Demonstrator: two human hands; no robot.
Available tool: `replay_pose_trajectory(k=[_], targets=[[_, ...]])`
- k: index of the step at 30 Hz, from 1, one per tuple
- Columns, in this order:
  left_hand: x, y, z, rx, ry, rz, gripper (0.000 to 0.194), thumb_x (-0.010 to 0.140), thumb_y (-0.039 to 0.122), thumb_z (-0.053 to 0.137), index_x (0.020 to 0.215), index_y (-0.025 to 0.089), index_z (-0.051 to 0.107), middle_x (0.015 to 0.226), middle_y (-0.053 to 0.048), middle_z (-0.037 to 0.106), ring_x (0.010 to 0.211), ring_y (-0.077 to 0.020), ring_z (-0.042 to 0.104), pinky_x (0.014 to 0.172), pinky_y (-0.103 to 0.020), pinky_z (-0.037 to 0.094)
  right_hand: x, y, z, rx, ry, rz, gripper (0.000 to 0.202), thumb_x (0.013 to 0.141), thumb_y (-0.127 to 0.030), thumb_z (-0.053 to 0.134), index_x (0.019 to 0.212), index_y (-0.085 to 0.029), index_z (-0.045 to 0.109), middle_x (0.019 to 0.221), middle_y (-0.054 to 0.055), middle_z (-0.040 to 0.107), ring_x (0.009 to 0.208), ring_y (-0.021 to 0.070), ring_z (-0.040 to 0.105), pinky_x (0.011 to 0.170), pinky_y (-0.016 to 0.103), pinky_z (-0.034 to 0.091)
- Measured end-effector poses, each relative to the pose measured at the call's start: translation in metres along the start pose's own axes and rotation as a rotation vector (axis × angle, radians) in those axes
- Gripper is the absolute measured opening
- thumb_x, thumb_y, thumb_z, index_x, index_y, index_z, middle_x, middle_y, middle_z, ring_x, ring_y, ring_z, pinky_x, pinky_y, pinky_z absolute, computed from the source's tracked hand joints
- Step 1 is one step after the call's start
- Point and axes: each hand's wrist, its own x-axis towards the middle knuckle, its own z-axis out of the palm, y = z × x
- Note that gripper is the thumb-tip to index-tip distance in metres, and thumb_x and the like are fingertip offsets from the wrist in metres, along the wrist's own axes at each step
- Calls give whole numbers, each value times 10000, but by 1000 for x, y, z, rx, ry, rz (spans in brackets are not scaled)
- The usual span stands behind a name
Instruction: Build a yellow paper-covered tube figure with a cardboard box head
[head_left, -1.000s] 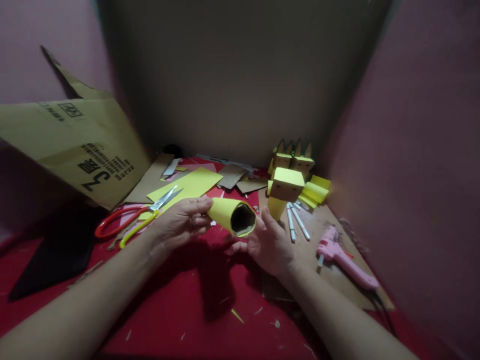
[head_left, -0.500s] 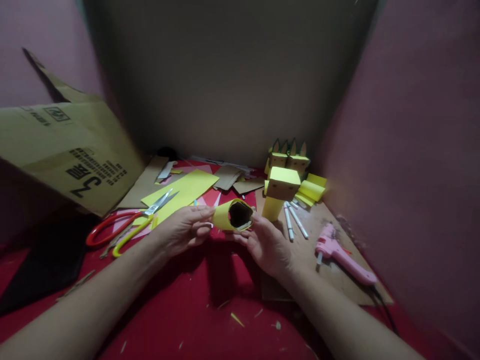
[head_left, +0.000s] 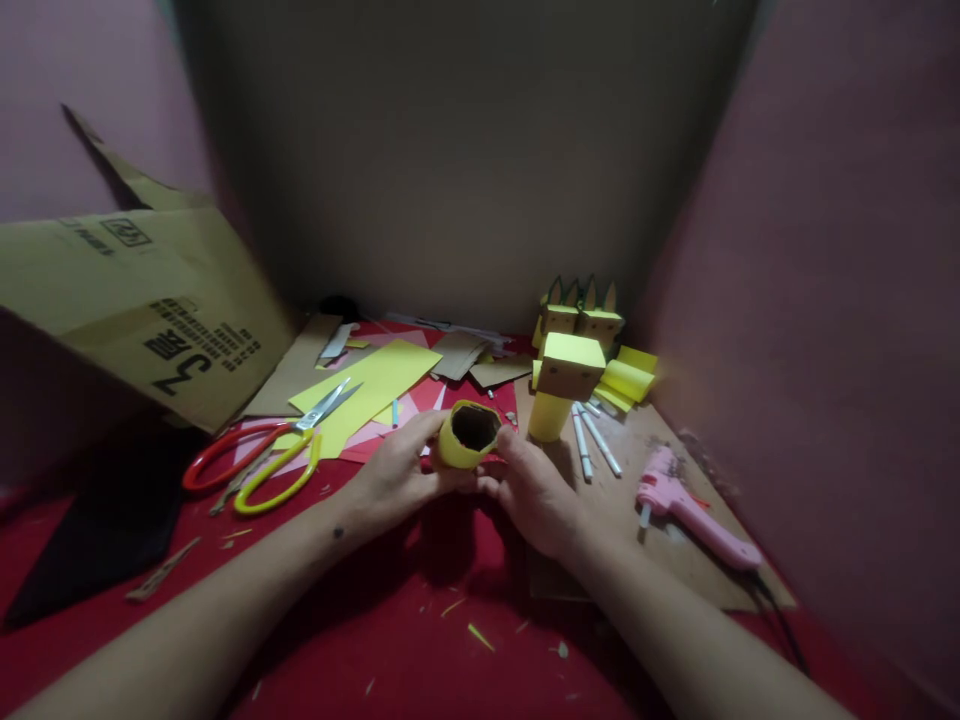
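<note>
A yellow paper-covered tube (head_left: pixel 459 450) with a dark hollow inside is held between my two hands, its open end tilted up toward me. My left hand (head_left: pixel 409 468) closes around its left side and underside. My right hand (head_left: pixel 536 488) grips the right side, with the thumb near the rim and the fingers curled below. Just beyond my right hand stands a yellow tube topped with a cardboard box head (head_left: pixel 570 368). Scissors (head_left: pixel 300 425) with one red and one yellow handle lie left of my left hand.
A pink glue gun (head_left: pixel 694 515) and white pens (head_left: pixel 589 445) rest on a cardboard sheet (head_left: pixel 630 575) at right. Two similar box heads (head_left: pixel 581 322) stand behind. Yellow paper (head_left: pixel 375 385) and cardboard scraps (head_left: pixel 457 352) lie at the back. A large carton (head_left: pixel 150 310) leans at left.
The tube has turned from lying sideways to more upright, its opening now facing up. My left hand has shifted from its far end to around its side and bottom.
</note>
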Motion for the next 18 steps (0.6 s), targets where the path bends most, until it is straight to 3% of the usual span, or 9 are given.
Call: replay_pose_trajectory(k=[3,5,9,11,13,16,18], targets=[[-3,-1,6,23,80,-62,419,814,415,702,1154,196,592,1108,-97,677,989,-274,630,885,-408,504,-5,0,4,-186,-25,-44,731,633,-382,889,1265,-270,539,1214,66,643,1084,248,626,978,412,469],[-6,1,11,54,106,-59,389,833,367,677,1162,191,569,1092,-103,666,971,-271,632,879,-404,512,-8,0,8,-322,3,-119,836,589,-319,915,1307,-286,487,1243,69,619,1140,268,598,1017,438,451],[-11,1,19,124,29,231,364,869,205,544,1231,187,522,1167,-141,620,1077,-269,600,940,-405,502,-10,-2,11,-552,130,-314,734,616,-297,883,1238,-258,495,1185,68,619,1097,267,588,991,435,459],[-10,1,17,151,-41,283,370,868,139,482,1231,187,533,1200,-145,613,1117,-251,591,957,-390,496,-10,-3,9,-679,165,-387,608,665,-301,841,1179,-248,522,1155,68,626,1054,258,592,968,438,465],[-7,4,8,175,-26,190,308,874,143,462,1152,180,589,1133,-124,646,1063,-235,613,925,-371,504,-11,-5,6,-845,174,-439,453,715,-292,791,1103,-228,567,1091,72,639,996,257,592,915,443,479],[-3,16,-10,82,124,-107,242,904,321,504,1030,171,645,962,-76,692,852,-207,651,797,-338,526,-14,-9,4,-1101,201,-513,243,770,-235,718,981,-195,605,958,72,635,887,244,574,814,415,488],[-3,26,-19,-57,91,-270,319,895,456,531,970,172,654,793,-26,683,628,-161,615,642,-295,516,-16,-11,4,-1209,210,-547,152,794,-193,669,929,-188,599,903,69,622,828,229,561,760,383,485]])
